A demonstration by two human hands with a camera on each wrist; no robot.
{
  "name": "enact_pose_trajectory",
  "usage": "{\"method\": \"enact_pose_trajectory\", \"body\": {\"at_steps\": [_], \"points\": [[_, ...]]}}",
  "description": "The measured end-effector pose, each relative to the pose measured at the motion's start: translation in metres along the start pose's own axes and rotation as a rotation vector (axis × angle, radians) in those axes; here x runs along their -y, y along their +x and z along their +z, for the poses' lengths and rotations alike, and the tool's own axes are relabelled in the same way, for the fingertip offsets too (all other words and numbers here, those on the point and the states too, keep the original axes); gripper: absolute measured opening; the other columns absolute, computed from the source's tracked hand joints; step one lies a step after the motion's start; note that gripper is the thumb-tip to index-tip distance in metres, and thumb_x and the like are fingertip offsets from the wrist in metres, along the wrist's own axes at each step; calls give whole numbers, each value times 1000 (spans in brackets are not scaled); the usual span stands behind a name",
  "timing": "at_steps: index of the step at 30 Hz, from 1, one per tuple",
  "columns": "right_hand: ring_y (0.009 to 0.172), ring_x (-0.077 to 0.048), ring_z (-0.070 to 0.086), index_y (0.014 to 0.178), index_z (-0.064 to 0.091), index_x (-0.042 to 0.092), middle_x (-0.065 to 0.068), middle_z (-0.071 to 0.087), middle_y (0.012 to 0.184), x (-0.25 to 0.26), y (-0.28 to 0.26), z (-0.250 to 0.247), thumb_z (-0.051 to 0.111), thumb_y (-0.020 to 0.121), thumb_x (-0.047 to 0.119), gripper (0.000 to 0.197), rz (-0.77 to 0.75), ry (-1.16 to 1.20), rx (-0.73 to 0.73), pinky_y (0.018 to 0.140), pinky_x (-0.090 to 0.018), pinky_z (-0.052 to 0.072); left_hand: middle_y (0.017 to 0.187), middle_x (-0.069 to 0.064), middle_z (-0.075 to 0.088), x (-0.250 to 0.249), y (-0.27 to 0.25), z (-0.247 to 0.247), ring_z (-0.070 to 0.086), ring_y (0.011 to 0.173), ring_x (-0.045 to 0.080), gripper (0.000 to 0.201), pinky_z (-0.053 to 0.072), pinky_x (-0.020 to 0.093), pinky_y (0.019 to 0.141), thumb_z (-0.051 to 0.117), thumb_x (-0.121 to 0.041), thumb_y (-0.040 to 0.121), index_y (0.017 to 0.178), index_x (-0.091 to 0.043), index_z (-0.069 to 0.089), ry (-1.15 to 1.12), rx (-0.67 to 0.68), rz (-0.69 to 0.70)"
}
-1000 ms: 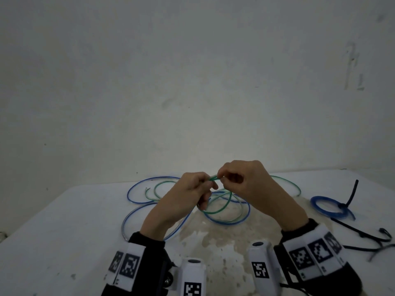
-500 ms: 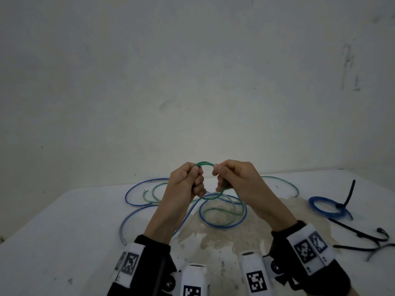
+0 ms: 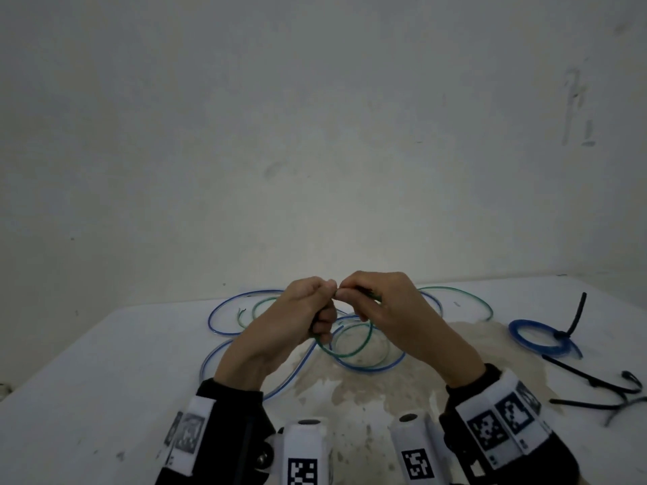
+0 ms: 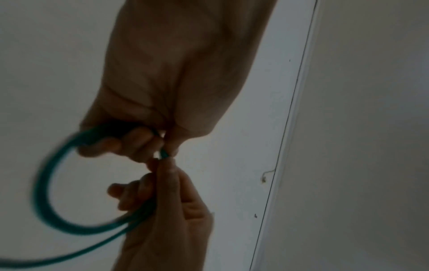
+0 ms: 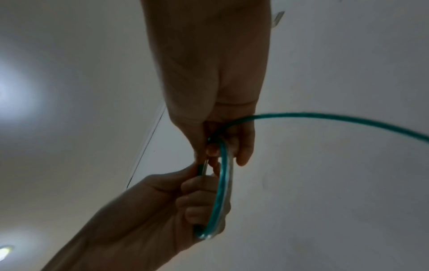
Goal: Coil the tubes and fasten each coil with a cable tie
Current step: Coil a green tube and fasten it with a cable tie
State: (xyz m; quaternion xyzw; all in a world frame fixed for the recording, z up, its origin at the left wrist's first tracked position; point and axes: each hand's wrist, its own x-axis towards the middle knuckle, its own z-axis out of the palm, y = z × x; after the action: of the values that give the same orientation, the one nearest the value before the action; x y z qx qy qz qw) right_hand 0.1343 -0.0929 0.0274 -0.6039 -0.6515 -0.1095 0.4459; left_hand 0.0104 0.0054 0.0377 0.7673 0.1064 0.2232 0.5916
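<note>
No brand names or readable text anywhere, just black-and-white square marker tags (image 3: 487,431) on the white wrist bands and camera housings.

The green tube (image 3: 353,348) is thin, clear-ish plastic with a green tint, glossy and springy. Both hands are up off the bench (image 3: 87,379), fingertips meeting. The left hand (image 3: 297,320) has its fingers curled round a small loop of the tube, and the right hand (image 3: 381,306) pinches the tube right next to it between thumb and fingers. In the right wrist view the loop (image 5: 221,187) shows as two strands running side by side across the left hand's fingers (image 5: 199,198), with one strand arcing off to the side. The left wrist view is blurry but shows the same loop (image 4: 46,192) hanging below both hands.

The rest of the green tube trails down onto the bench, tangled with a blue tube (image 3: 371,367) in loose rings. Off to the right sits a blue coil (image 3: 535,339) already cinched with a black tie (image 3: 576,318) whose tail sticks up. A few spare ties (image 3: 591,383) lie near it. The bench is white with a brownish stained patch in the middle (image 3: 350,390).
</note>
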Motion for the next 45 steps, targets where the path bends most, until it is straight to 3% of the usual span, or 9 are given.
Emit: {"method": "enact_pose_trajectory", "body": {"at_steps": [5, 12, 18, 24, 29, 33, 40, 43, 45], "points": [[56, -2, 51, 82, 65, 5, 11, 52, 60, 3, 0, 9, 54, 90, 19, 19, 8, 34, -65, 56, -8, 36, 48, -9, 29, -2, -1, -5, 28, 42, 6, 41, 33, 17, 47, 34, -28, 101, 67, -9, 46, 79, -32, -6], [54, -7, 59, 78, 60, 8, 3, 60, 54, 13, 5, 12, 47, 94, 8, 21, 260, 474, -124, 62, -18, 50, 51, -6, 26, -2, 11, -7, 22, 46, 9, 39, 31, 18, 44, 33, -24, 101, 64, -11, 38, -483, -248, 184], [67, -1, 55, 88, 57, 12, 10, 61, 71, 18, 4, 32, 46, 96, 19, 15, 255, 330, -120, 68, -21, 45, 49, -7, 29, 2, 17, -2, 25, 44, 8, 39, 33, 18, 43, 29, -25, 101, 65, -13, 37, -805, -448, 298], [63, -5, 52, 82, 53, 10, 7, 57, 64, 8, 3, 8, 41, 97, 7, 19, 182, 161, -272, 59, -11, 39, 51, -4, 31, 1, 15, 12, 31, 44, 10, 39, 40, 22, 48, 28, -22, 101, 66, -10, 39, -723, -258, 235], [56, -3, 47, 81, 49, 12, 10, 52, 63, 3, 1, -13, 39, 98, 8, 20, 121, 5, -92, 55, -13, 34, 54, 1, 32, -3, 7, 7, 34, 46, 15, 41, 50, 31, 63, 33, -31, 98, 72, -6, 51, -630, -67, 90], [54, -8, 45, 81, 52, 13, 9, 52, 63, 8, 1, -14, 41, 97, 9, 20, 124, 64, -60, 54, -17, 35, 54, -3, 27, -3, 6, 6, 28, 47, 11, 36, 48, 26, 56, 37, -29, 96, 67, -9, 45, -540, -91, 157], [67, -9, 53, 81, 65, 10, 3, 59, 63, 22, 4, 0, 40, 97, 17, 31, 367, 819, -128, 70, -22, 44, 50, -6, 26, -5, 10, 21, 25, 43, 7, 35, 31, 19, 44, 34, -28, 96, 63, -15, 34, -936, -246, 392], [75, -10, 54, 83, 66, 12, 3, 61, 70, 21, 1, 2, 42, 96, 17, 28, 348, 858, -72, 79, -26, 43, 52, -6, 27, -2, 12, 17, 26, 45, 8, 38, 33, 19, 48, 29, -28, 99, 64, -14, 35, -940, -312, 426], [69, -6, 51, 82, 64, 14, 7, 58, 65, 22, 3, 4, 42, 96, 11, 26, 297, 766, -102, 71, -19, 42, 54, -5, 30, -1, 12, 17, 30, 48, 9, 36, 36, 21, 54, 29, -29, 99, 67, -14, 37, -915, -304, 415]]}}
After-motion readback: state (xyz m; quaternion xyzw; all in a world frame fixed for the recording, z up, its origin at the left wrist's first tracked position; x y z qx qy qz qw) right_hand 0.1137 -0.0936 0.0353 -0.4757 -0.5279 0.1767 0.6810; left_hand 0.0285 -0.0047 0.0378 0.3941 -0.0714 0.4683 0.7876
